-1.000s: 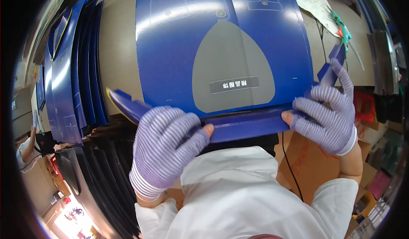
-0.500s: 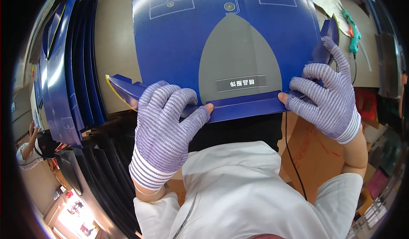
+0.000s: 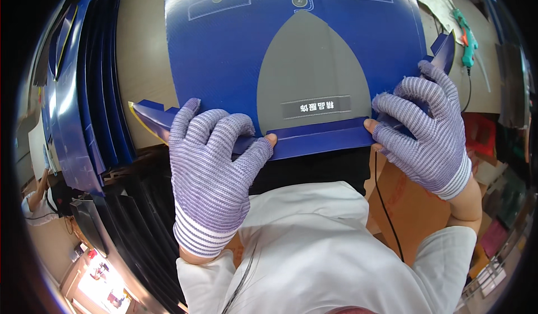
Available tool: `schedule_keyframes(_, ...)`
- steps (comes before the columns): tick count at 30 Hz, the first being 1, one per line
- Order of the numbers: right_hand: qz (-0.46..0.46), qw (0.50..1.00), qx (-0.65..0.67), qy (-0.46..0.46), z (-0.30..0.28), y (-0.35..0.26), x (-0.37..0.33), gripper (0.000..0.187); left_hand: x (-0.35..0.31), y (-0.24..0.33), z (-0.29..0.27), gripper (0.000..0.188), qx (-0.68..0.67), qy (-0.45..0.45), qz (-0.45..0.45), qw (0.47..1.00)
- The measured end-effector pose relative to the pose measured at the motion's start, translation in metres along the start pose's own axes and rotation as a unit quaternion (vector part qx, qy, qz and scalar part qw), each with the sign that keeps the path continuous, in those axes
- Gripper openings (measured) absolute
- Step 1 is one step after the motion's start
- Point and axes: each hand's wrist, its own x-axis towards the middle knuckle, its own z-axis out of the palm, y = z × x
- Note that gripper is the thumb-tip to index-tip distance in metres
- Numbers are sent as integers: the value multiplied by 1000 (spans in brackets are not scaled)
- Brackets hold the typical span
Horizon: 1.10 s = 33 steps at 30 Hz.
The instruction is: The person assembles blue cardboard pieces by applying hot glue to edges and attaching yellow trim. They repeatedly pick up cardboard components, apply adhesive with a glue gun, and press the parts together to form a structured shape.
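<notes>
A glossy blue cardboard panel (image 3: 218, 62), printed like a garment with pockets and buttons, lies on the table before me. Its grey pointed area (image 3: 314, 62) is in the middle, with a dark label near the close end. Along the near edge a narrow flap (image 3: 322, 139) is folded up. Both hands wear purple-and-white striped knit gloves with bare thumb tips. My left hand (image 3: 210, 165) grips the flap's left part, thumb at the edge and fingers bent over it. My right hand (image 3: 428, 132) pinches the right part likewise. Angled end pieces (image 3: 150, 119) stick out at both sides.
Blue panels (image 3: 75, 107) stand stacked at left, with black ones (image 3: 143, 230) below. A green glue gun (image 3: 467, 42) with a cord lies at right by a white sheet (image 3: 434, 6). Brown cardboard (image 3: 406, 202) and a red bin (image 3: 480, 135) are lower right. Another person (image 3: 40, 199) is far left.
The panel's far part has shifted slightly up and left in the picture. My right fingers have come down closer to the flap, and an outer finger of my left hand has straightened.
</notes>
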Motion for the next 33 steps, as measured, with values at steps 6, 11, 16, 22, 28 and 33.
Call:
schedule_keyframes(6, 82, 996, 19, -3, 0, -8, 0, 25, -1, -3, -3, 25, -5, 2, 50, 999)
schedule_keyframes(11, -18, 999, 19, -39, -3, -10, -1, 28, -4, -6, 8, 27, -10, 32, 53, 998)
schedule_keyframes(16, -25, 999, 36, 24, 9, -20, -1, 31, -5, -1, 11, 23, 13, 45, 36, 998)
schedule_keyframes(22, -35, 993, 108, 40, 20, -31, 20, 36, -8, 5, 12, 19, 41, 51, 15, 998)
schedule_keyframes(28, -33, 990, 110, 79, 33, -35, 25, 32, -9, 8, 11, 17, 49, 50, 4, 998)
schedule_keyframes(33, -15, 998, 45, 45, 12, -21, 5, 26, -10, 7, 17, 17, 22, 74, -11, 997)
